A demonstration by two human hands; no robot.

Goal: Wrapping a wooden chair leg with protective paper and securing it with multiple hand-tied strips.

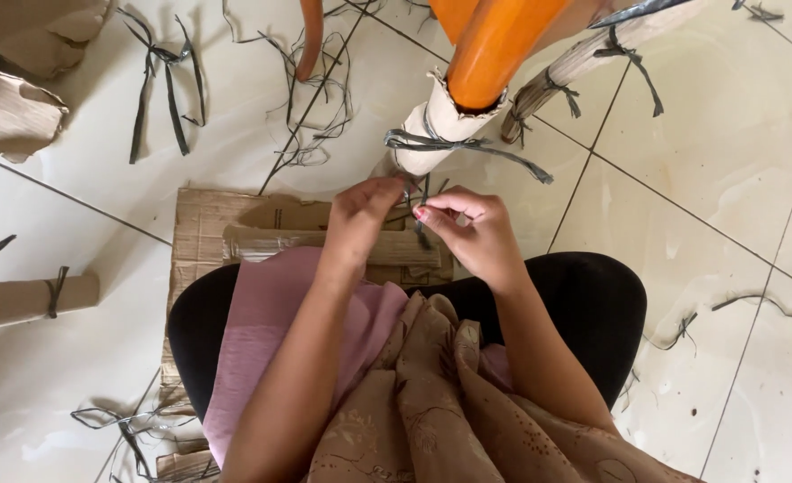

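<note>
White floor tiles (682,295) carry scattered strips. Both hands, left hand (357,222) and right hand (476,234), pinch a dark strip (420,201) taut below the wrapped orange leg (467,80).

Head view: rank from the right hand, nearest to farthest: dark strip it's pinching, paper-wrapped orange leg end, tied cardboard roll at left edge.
From the right hand:
1. Dark strip, pinched between both hands.
2. Paper-wrapped orange leg end, just above the hands.
3. Tied cardboard roll, far left on the floor.
</note>
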